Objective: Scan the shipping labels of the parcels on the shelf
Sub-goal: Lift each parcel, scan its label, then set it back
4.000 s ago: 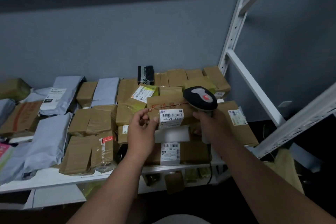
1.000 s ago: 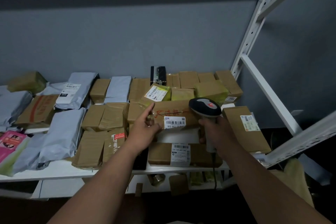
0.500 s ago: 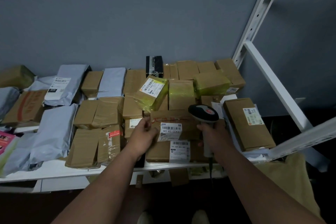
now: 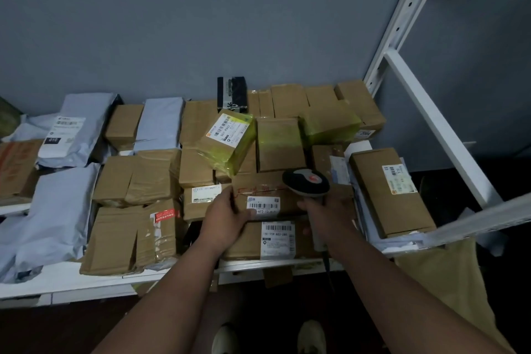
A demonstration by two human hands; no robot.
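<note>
Both hands are busy: my left hand (image 4: pixel 227 217) grips the brown cardboard parcel (image 4: pixel 287 195) atop the shelf (image 4: pixel 86 281) pile, my right hand (image 4: pixel 330 210) clasps the black handheld scanner (image 4: pixel 306 182), so I should tilt its white barcode label (image 4: pixel 263 205) squarely toward the scanner.

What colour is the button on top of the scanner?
Red, on the scanner's grey top; the head view shows it.

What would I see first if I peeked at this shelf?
First, the two hands in the middle: the left hand grips a brown box with red writing, and the right hand holds a black scanner just above it. Behind them a box wrapped in shiny yellow tape sits tilted on the pile, and grey bags lie at the left.
</note>
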